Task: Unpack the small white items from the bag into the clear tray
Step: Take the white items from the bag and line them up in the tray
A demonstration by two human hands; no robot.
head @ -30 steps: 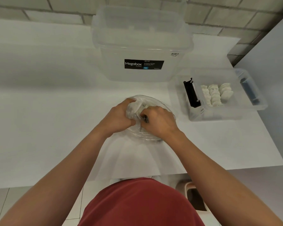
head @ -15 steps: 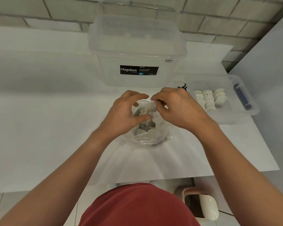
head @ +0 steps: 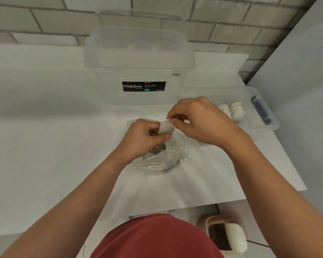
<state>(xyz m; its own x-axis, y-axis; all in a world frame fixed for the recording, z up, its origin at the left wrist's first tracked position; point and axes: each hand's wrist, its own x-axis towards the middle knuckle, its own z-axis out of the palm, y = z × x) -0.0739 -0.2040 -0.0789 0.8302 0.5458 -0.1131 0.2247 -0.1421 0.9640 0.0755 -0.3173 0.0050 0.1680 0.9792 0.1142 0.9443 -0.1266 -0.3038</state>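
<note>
The small white item is pinched between your left hand and right hand, just above the bag.

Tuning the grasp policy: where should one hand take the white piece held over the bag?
Probably its upper right corner, pinched thumb against finger from the right. The white piece looks thin and flat, the left hand covers its left end, the right hand pinches that free corner, and the clear tray lies on that side.
</note>
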